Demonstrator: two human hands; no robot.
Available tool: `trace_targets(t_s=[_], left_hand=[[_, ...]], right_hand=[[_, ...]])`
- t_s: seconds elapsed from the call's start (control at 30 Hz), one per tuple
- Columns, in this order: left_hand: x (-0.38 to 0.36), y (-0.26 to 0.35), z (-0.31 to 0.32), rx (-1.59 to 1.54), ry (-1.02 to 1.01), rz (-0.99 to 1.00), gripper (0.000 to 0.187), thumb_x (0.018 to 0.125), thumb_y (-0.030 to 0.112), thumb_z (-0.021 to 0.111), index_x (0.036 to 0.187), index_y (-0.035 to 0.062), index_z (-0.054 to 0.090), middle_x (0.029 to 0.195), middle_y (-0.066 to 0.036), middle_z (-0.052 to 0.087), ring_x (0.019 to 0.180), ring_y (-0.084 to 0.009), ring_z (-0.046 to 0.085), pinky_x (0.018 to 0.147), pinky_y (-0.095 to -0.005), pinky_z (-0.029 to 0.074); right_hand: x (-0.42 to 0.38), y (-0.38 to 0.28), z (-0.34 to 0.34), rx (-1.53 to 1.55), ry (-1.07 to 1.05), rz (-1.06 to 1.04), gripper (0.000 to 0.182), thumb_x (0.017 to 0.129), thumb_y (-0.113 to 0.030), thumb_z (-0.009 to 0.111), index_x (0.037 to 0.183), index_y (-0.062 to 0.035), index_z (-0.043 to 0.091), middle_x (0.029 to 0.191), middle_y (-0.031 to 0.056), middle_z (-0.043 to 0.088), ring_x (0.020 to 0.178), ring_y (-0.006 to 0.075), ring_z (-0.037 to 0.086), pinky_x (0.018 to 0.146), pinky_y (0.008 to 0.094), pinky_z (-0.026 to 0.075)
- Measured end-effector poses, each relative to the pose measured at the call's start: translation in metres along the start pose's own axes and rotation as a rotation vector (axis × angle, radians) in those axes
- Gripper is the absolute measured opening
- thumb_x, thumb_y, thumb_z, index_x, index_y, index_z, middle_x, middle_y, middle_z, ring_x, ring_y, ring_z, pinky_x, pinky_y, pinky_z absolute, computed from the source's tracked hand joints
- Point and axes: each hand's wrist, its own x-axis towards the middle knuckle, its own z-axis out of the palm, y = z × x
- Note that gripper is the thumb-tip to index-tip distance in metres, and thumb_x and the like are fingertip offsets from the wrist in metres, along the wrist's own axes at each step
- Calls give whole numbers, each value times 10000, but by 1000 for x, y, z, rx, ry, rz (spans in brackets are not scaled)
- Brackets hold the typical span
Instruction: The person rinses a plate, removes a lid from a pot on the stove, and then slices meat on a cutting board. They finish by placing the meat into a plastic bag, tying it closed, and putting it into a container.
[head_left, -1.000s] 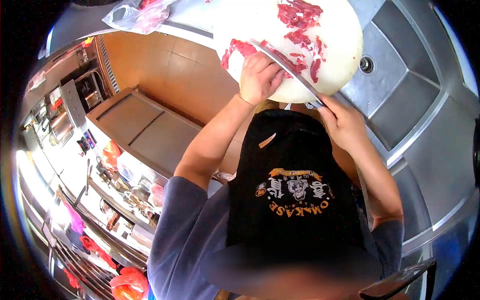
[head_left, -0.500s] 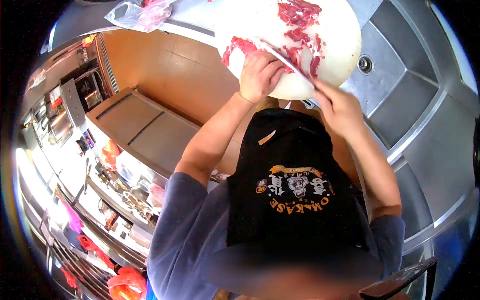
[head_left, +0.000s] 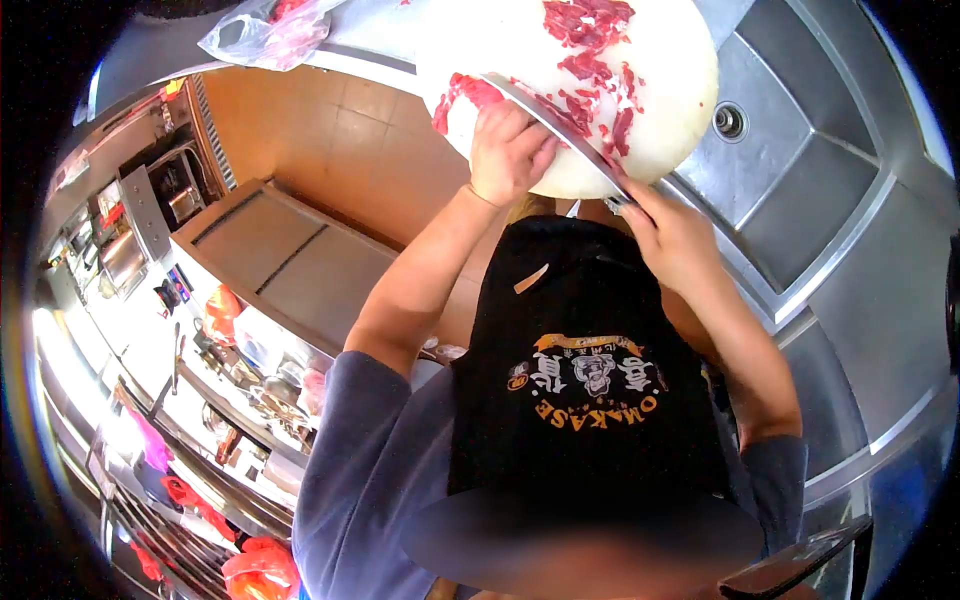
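My left hand [head_left: 510, 152] rests with curled fingers on a piece of raw red meat [head_left: 465, 95] at the left side of a round white cutting board [head_left: 675, 90]. Its fingertips are partly hidden. Wrapped round the handle of a long-bladed knife [head_left: 552, 124] is my right hand [head_left: 676, 232]. The blade slants across the board beside my left fingers, its tip toward the upper left. On its far side lie small cut bits of meat [head_left: 585, 105], and a larger pile of meat [head_left: 588, 22] sits at the top of the board.
A clear plastic bag [head_left: 265, 35] with something red inside lies on the counter at upper left. Right of the board is a steel sink with a drain [head_left: 730, 122]. Steel cabinets [head_left: 300, 255] and cluttered shelves [head_left: 240, 420] stand to the left.
My right hand has drawn the knife slightly down and toward my body, and the blade now shows more of its flat side. The board sits slightly farther left in view.
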Motion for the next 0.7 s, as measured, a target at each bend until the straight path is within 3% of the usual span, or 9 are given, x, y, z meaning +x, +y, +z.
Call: trace_targets(t_s=[0.1, 0.27, 0.33, 0.37, 0.43, 0.6, 0.63, 0.7], left_hand=[[0, -3, 1, -13, 17, 3, 195, 676, 102, 774, 863, 102, 716, 954, -44, 643, 946, -277, 600, 867, -414, 453], [-4, -7, -1, -61, -20, 42, 200, 698, 90, 767, 893, 95, 721, 1005, -52, 650, 973, -276, 610, 881, -418, 455], [-4, -4, -5, -59, -54, 29, 211, 716, 79, 761, 924, 90, 721, 1054, -69, 645, 1008, -285, 605, 903, -418, 445], [-7, -1, -8, -65, -47, 32, 211, 716, 79, 761, 924, 90, 721, 1054, -69, 645, 1008, -285, 605, 903, -418, 445], [-11, 0, -14, -26, 4, 17, 238, 722, 80, 760, 955, 103, 722, 1080, -72, 642, 1030, -283, 597, 920, -409, 437], [-15, 0, -10, -74, 23, -26, 255, 749, 105, 763, 998, 105, 709, 1077, -69, 639, 1019, -277, 588, 911, -410, 428], [-13, 1, -9, -45, 4, -18, 253, 753, 109, 762, 1000, 104, 708, 1072, -66, 640, 1013, -276, 587, 904, -407, 428], [-11, 3, -9, -17, -22, -5, 252, 757, 112, 762, 1002, 103, 706, 1067, -63, 641, 1007, -274, 586, 896, -403, 427]], right_hand=[[4, 11, 8, 41, 60, -28, 338, 972, -324, 560, 1273, -185, 627, 907, 158, 706, 824, 364, 678, 710, 458, 528], [134, -12, 36, 63, -56, -102, 291, 978, -310, 549, 1218, -183, 654, 927, 168, 706, 855, 380, 675, 729, 445, 530], [140, -24, 29, 14, 211, -30, 297, 978, -317, 563, 1202, -149, 664, 937, 173, 709, 847, 373, 683, 750, 421, 537], [129, -20, 26, 4, 215, -30, 297, 978, -317, 563, 1202, -149, 664, 937, 173, 709, 847, 373, 683, 750, 421, 537], [81, 2, 16, 300, 181, -43, 327, 973, -330, 587, 1214, -122, 661, 959, 169, 715, 844, 348, 697, 777, 386, 542], [37, 35, 1, 240, -28, 250, 354, 971, -336, 594, 1244, -121, 656, 1018, 167, 716, 889, 319, 705, 795, 361, 545], [41, 32, -2, 242, -27, 247, 354, 971, -336, 594, 1244, -121, 656, 1018, 167, 716, 889, 319, 705, 795, 361, 545], [49, 23, -6, 40, 206, 31, 365, 969, -347, 592, 1254, -126, 650, 1029, 171, 713, 893, 323, 704, 790, 366, 547]])
